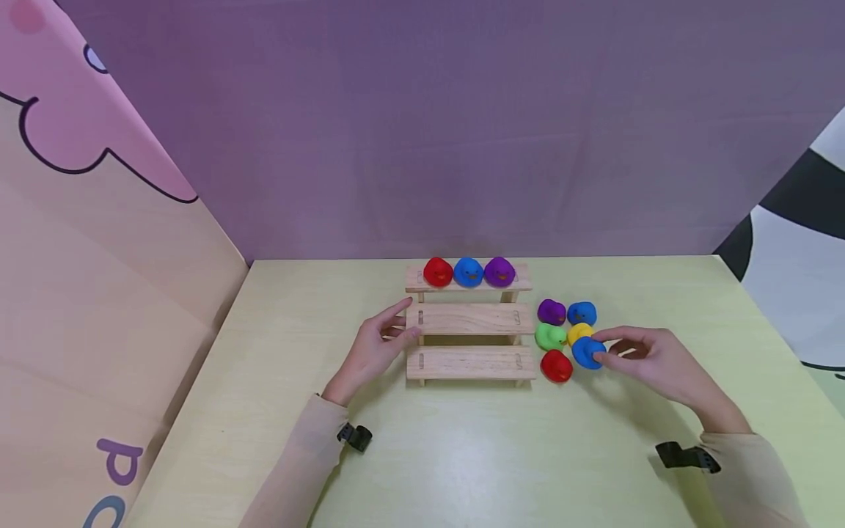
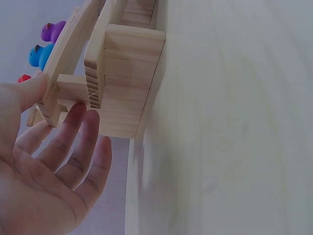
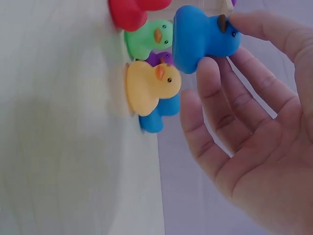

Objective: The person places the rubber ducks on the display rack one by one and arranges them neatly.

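My right hand (image 1: 643,359) pinches a blue rubber duck (image 3: 203,39) between thumb and fingertips, held above the other ducks. Under and beside it are a yellow duck (image 3: 149,88), a green duck (image 1: 551,336), a red duck (image 1: 557,366), a purple duck (image 1: 551,312) and a second blue duck (image 1: 582,313). My left hand (image 1: 374,348) grips the left end of the three-tier wooden stand (image 1: 472,320) at its middle board, thumb and index finger at the board's two long edges. The other fingers reach beneath that board in the left wrist view.
Along the stand's top board sit a red duck (image 1: 438,272), a blue duck (image 1: 469,272) and a purple duck (image 1: 499,272). The stand is on a pale wooden table (image 1: 462,455). A purple wall panel (image 1: 462,132) rises behind, and a printed panel (image 1: 99,293) borders the left.
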{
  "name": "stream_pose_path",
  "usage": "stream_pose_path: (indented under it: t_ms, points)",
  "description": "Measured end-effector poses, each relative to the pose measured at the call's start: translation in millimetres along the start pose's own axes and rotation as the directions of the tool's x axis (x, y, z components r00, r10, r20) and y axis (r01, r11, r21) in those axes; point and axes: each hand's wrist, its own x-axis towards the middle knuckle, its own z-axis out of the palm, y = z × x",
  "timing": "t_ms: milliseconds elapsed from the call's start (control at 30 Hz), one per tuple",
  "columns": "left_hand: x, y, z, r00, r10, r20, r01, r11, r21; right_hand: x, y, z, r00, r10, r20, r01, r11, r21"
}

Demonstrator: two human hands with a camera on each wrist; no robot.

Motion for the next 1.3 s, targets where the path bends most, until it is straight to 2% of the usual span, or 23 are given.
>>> stream_pose_path:
  t_ms: [367,933,1300]
  points:
    - [-1.7,0.0,-0.6,1.0,-0.001,0.008,0.001,1.0,0.004,5.5,-19,4,0.996,-0.072,-0.058,0.073,0.997,0.024]
    - [-0.3,0.8,-1.6,1.0,0.005,0.003,-0.005,1.0,0.008,21.6,-49,14,0.995,-0.091,-0.043,0.094,0.994,0.06]
    - [-1.2,1.3,-0.8,1.0,0.007,0.005,-0.008,1.0,0.01,30.1,-63,23,0.987,-0.151,-0.05,0.154,0.984,0.088]
